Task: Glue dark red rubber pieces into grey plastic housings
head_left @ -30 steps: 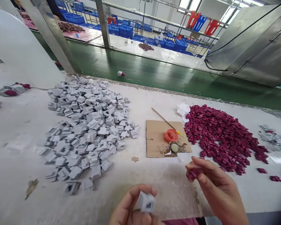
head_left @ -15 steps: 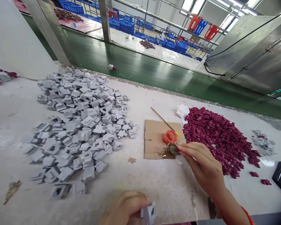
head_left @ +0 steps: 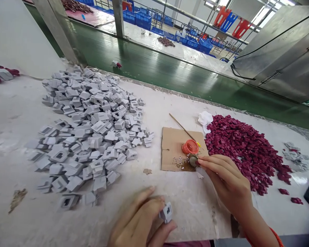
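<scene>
Left hand: grip pinching one grey housing between thumb and fingers, low and near the body; the hand is blurred.
Right hand: fingers reaching to the small metal cap; grip seeming to be pinching a small maroon piece at the fingertips, too hidden to be sure.
Cap: sitting on the cardboard, touching the right fingertips, just this side of the orange lid.
Stick: lying beyond the lid, apart from both grips.
Grey pile: well left of the left grip.
Maroon pile: just right of the right grip.
Worktop: carrying all of it.
Doing it well: likely dabbing lightly, keeping the housing's opening facing up and steady.
</scene>
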### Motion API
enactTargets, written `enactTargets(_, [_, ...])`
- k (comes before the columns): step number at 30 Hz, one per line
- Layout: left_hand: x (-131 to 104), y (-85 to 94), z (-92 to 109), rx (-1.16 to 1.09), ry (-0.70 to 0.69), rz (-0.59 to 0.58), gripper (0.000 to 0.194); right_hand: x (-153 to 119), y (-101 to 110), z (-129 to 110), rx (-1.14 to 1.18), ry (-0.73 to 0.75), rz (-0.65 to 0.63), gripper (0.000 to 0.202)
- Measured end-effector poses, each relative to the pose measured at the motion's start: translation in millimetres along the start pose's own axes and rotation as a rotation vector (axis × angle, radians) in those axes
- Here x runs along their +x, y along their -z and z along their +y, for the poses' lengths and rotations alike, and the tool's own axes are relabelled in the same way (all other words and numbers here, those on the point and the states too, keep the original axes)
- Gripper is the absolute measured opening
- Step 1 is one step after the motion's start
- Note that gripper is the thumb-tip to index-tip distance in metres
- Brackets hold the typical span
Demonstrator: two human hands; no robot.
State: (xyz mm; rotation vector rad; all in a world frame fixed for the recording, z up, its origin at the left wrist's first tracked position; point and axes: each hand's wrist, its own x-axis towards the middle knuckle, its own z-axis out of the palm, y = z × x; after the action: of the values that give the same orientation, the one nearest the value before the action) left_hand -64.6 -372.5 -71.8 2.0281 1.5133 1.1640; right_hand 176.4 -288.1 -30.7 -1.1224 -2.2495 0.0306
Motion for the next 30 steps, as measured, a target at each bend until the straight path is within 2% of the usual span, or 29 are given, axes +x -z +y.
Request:
enactTargets(3, [1.4, -2.1, 1.3, 0.029, -0.074, 0.017, 0.025, -6.0, 4.0, -18.9, 0.100, -0.146, 0.052, 0.033])
enactTargets(6, [1.0, -0.9, 1.4, 0.001, -0.022, 0.033, 0.023, -18.0, 0.7, -47.9, 0.288, -0.294, 0.051, 0.026])
enactTargets(11, [-0.5, 0.9, 2.2, -0.041, -0.002, -0.012, 0.025, -36.3, -21.1, -80.8, 0.511, -0.340, -0.016, 0.027])
enactTargets(15, [-0.7, 0.5, 2.4, -0.038, 0.007, -0.018, 0.025, -39.8, -31.3, -82.6, 0.529, -0.309, -0.021, 0.030])
enactTargets(23, [2.9, 4.3, 2.9, -0.065, 0.016, -0.037, 0.019, -31.0, -24.7, -80.8, 0.510, -0.193, -0.165, 0.030])
enactTargets(28, [-1.0, 0.3, 3.0, -0.099, 0.034, -0.027, 0.018, -19.7, -28.3, -89.9, 0.512, -0.139, -0.129, 0.026])
enactTargets(30, [-0.7, 3.8, 1.1, -0.089, 0.008, -0.043, 0.019, -19.1, -26.9, -88.7, 0.514, -0.092, -0.147, 0.024])
